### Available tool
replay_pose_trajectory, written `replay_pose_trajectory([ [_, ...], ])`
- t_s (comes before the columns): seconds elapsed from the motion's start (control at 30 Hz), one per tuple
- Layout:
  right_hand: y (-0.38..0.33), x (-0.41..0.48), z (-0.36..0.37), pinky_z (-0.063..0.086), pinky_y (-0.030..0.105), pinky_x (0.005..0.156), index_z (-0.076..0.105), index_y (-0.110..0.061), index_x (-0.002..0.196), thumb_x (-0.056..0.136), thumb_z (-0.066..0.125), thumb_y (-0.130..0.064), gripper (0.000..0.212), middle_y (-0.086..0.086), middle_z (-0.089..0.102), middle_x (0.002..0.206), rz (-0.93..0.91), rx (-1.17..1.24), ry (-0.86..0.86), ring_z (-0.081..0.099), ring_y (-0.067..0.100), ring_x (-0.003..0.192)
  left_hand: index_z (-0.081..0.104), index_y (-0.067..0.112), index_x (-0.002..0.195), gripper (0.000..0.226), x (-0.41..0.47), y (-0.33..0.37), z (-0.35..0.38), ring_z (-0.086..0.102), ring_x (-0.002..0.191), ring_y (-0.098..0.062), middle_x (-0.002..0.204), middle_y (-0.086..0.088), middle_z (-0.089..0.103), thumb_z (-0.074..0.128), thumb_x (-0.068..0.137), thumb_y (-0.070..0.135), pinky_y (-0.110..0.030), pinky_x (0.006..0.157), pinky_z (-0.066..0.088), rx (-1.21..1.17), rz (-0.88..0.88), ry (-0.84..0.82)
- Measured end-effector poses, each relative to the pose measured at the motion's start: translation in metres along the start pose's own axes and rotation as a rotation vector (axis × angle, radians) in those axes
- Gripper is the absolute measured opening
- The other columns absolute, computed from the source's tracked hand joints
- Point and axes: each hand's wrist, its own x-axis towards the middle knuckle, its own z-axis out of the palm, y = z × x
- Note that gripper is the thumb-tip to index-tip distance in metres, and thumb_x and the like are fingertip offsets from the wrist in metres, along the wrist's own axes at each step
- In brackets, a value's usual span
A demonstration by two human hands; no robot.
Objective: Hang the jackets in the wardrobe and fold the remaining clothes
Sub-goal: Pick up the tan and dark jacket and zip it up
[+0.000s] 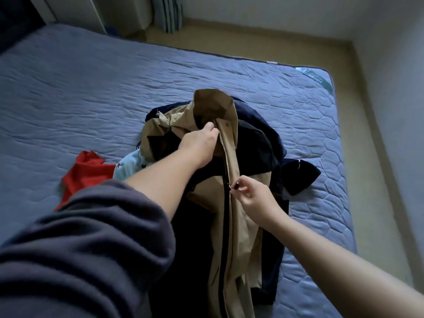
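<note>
Tan-and-navy jacket [238, 216] is held above the mattress [91, 92]: collar gripped by the left hand [199, 143], zipper pull pinched by the right hand [251, 193].

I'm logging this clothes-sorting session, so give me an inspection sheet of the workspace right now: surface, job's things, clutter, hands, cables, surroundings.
Surface: blue quilted mattress, bare, no sheet.
Job's things: tan and navy jacket held up over a dark navy garment; red garment and pale blue patterned cloth crumpled to the left.
Clutter: nothing seen.
Hands: left hand grips the jacket near the collar; right hand pinches the zipper pull, zip part closed.
Cables: nothing seen.
Surroundings: beige floor, white walls, curtain at the far side.
</note>
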Motion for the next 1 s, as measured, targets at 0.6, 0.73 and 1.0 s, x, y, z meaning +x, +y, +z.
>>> replay_pose_trajectory([
  [0.6, -0.011, 0.002, -0.046, 0.039, 0.021, 0.064, 0.060, -0.026, 0.085, 0.085, 0.054, -0.021, 0.007, -0.008, 0.061, 0.084, 0.293, -0.238, -0.229, 0.059, 0.016, 0.089, 0.062, 0.002, 0.069, 0.027, -0.065, -0.060, -0.104, 0.051, 0.065, -0.023, 0.078, -0.009, 0.056, 0.036, 0.077, 0.006, -0.030, 0.062, 0.043, -0.361, 0.429, 0.299],
  [0.73, -0.067, 0.021, -0.065, 0.037, 0.024, 0.078, 0.048, -0.018, 0.122, 0.086, 0.058, -0.034, 0.041, 0.001, 0.062, 0.107, 0.371, 0.005, 0.074, 0.058, 0.023, 0.108, 0.059, 0.001, 0.068, 0.028, -0.115, -0.031, -0.148, 0.045, 0.062, -0.017, 0.079, -0.006, 0.054, 0.034, 0.081, 0.005, -0.023, 0.060, 0.039, -0.369, 0.549, 0.273],
  [1.0, -0.151, 0.013, -0.087, 0.041, 0.036, 0.101, 0.041, -0.014, 0.139, 0.094, 0.055, -0.035, 0.051, 0.012, 0.054, 0.132, 0.504, 0.134, 0.003, 0.051, 0.030, 0.123, 0.058, 0.000, 0.068, 0.030, -0.193, 0.024, -0.265, 0.047, 0.067, -0.016, 0.077, -0.009, 0.053, 0.032, 0.082, -0.001, -0.019, 0.061, 0.036, -0.419, 0.513, 0.444],
])
